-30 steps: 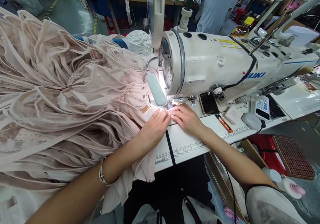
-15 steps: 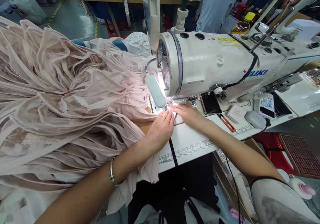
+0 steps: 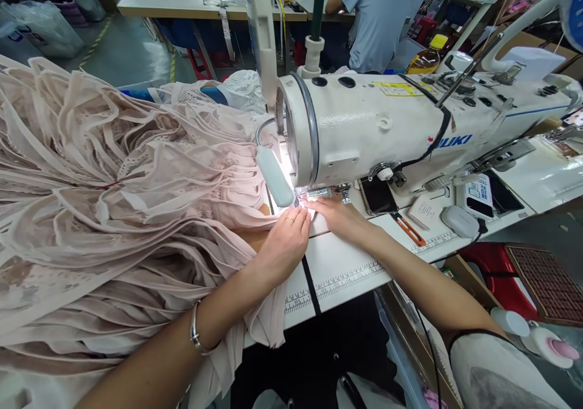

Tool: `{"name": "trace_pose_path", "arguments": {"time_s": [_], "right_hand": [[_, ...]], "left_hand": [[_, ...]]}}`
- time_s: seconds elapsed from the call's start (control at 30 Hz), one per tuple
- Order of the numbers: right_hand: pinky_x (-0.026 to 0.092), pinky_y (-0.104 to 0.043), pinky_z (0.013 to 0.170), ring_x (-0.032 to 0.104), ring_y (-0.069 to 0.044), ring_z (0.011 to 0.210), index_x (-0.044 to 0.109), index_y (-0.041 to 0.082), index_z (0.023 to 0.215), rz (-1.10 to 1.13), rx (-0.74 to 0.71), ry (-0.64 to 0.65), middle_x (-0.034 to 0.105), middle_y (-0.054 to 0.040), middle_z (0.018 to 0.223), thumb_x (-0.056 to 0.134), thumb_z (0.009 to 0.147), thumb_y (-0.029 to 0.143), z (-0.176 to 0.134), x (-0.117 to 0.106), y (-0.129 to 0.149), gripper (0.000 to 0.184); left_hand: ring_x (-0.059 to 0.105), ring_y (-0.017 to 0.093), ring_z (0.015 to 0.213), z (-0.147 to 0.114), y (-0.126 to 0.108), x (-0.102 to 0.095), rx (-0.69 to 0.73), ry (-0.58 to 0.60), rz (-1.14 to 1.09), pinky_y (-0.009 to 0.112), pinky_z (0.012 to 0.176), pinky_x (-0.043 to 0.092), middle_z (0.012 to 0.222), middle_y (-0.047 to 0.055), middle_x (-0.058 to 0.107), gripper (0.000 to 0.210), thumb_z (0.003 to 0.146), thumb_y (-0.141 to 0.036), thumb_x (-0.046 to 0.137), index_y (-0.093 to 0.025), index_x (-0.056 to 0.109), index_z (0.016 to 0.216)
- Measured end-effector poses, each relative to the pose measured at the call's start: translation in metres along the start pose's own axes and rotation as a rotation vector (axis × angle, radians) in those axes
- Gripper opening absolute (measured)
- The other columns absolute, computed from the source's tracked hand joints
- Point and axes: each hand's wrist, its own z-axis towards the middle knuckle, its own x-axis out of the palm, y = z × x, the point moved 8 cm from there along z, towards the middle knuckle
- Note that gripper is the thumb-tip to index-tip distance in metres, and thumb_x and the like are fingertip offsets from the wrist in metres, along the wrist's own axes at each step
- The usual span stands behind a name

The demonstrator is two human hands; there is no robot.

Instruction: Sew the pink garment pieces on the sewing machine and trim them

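Under the head of a white JUKI sewing machine [image 3: 359,132], both hands meet close to the lit needle area. My left hand [image 3: 286,242] is closed, fingers together and tips pressed on a small edge of pale pink fabric. From the right, my right hand [image 3: 339,217] reaches in, its fingers bunched at the same fabric; their tips are partly lost in the glare. A grey-green lamp [image 3: 276,178] hangs just beyond the fingers. To the left spreads a large heap of pale pink, lace-trimmed garments [image 3: 150,178], spilling over the table's front edge.
On the table [image 3: 346,287], with ruler markings along its front, lie a phone [image 3: 378,196], an orange cutter [image 3: 410,230], paper labels [image 3: 423,211] and a white case [image 3: 460,221]. A person in a light blue shirt [image 3: 378,20] is behind the machine. A red stool [image 3: 496,275] stands right.
The whole view has shifted slightly, with the machine and hands appearing a little further left and lower. Both hands stay by the needle; the left fingers lie a bit flatter.
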Motion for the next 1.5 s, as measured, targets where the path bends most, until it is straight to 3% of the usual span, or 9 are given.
{"name": "trace_pose_path", "arguments": {"time_s": [0.43, 0.7, 0.83, 0.97, 1.07, 1.2, 1.37, 1.5], "right_hand": [[0.048, -0.052, 0.100, 0.058, -0.033, 0.117, 0.060, 0.028, 0.138, -0.092, 0.096, 0.081, 0.065, -0.0056, 0.134, 0.035, 0.093, 0.011, 0.003, 0.005, -0.002, 0.054], [0.051, -0.043, 0.090, 0.061, -0.030, 0.109, 0.054, 0.035, 0.143, -0.112, 0.058, 0.034, 0.066, -0.0034, 0.131, 0.043, 0.096, 0.018, 0.003, 0.009, -0.010, 0.052], [0.051, -0.037, 0.081, 0.062, -0.026, 0.097, 0.057, 0.032, 0.139, -0.168, 0.007, -0.009, 0.070, -0.0054, 0.119, 0.040, 0.098, 0.018, 0.004, 0.007, -0.006, 0.047], [0.048, -0.034, 0.075, 0.061, -0.024, 0.087, 0.063, 0.026, 0.130, -0.241, -0.002, -0.036, 0.072, -0.0077, 0.102, 0.038, 0.097, 0.015, 0.006, 0.004, 0.000, 0.043], [0.046, -0.034, 0.072, 0.060, -0.024, 0.082, 0.067, 0.022, 0.120, -0.246, 0.010, -0.053, 0.071, -0.0084, 0.096, 0.039, 0.093, 0.011, 0.005, 0.003, 0.003, 0.040], [0.045, -0.031, 0.068, 0.060, -0.022, 0.085, 0.071, 0.021, 0.109, -0.183, -0.037, -0.047, 0.070, -0.0075, 0.106, 0.043, 0.088, 0.008, 0.000, 0.006, 0.005, 0.037], [0.045, -0.030, 0.067, 0.061, -0.022, 0.091, 0.072, 0.024, 0.117, -0.191, -0.084, -0.086, 0.069, -0.0065, 0.113, 0.042, 0.088, 0.006, -0.008, 0.005, 0.007, 0.045], [0.048, -0.030, 0.069, 0.064, -0.022, 0.096, 0.071, 0.025, 0.121, -0.149, -0.109, -0.109, 0.071, -0.0051, 0.112, 0.042, 0.089, 0.006, -0.010, 0.004, 0.007, 0.047]], "left_hand": [[0.068, 0.027, 0.108, 0.001, 0.004, 0.000, 0.033, -0.105, 0.031, 0.040, 0.095, 0.055, 0.114, 0.020, 0.072, 0.033, 0.098, -0.002, 0.036, 0.001, 0.064, 0.116], [0.065, 0.029, 0.110, 0.000, 0.008, 0.006, -0.006, -0.065, 0.017, 0.043, 0.093, 0.053, 0.118, 0.022, 0.069, 0.033, 0.098, -0.004, 0.038, 0.001, 0.061, 0.120], [0.064, 0.029, 0.109, 0.000, 0.007, 0.009, -0.021, -0.013, 0.010, 0.043, 0.093, 0.050, 0.119, 0.021, 0.068, 0.034, 0.098, -0.005, 0.037, 0.000, 0.059, 0.123], [0.064, 0.028, 0.104, 0.000, 0.007, 0.003, -0.017, -0.037, 0.063, 0.043, 0.092, 0.047, 0.118, 0.020, 0.068, 0.036, 0.097, -0.004, 0.035, 0.000, 0.058, 0.125], [0.064, 0.024, 0.089, -0.001, 0.017, -0.003, 0.004, -0.010, 0.066, 0.042, 0.090, 0.045, 0.104, 0.014, 0.071, 0.035, 0.096, -0.001, 0.033, -0.006, 0.062, 0.116], [0.059, 0.021, 0.079, -0.004, 0.041, -0.010, 0.011, 0.041, -0.029, 0.039, 0.089, 0.042, 0.084, 0.006, 0.067, 0.028, 0.097, -0.004, 0.039, -0.016, 0.062, 0.086], [0.058, 0.024, 0.092, -0.004, 0.045, -0.014, 0.030, -0.033, -0.053, 0.038, 0.087, 0.042, 0.094, 0.009, 0.069, 0.021, 0.099, -0.011, 0.045, -0.015, 0.066, 0.101], [0.054, 0.021, 0.077, -0.002, 0.038, -0.006, 0.042, 0.021, -0.014, 0.033, 0.070, 0.040, 0.083, 0.009, 0.063, 0.024, 0.098, -0.009, 0.045, -0.013, 0.068, 0.093]]}}
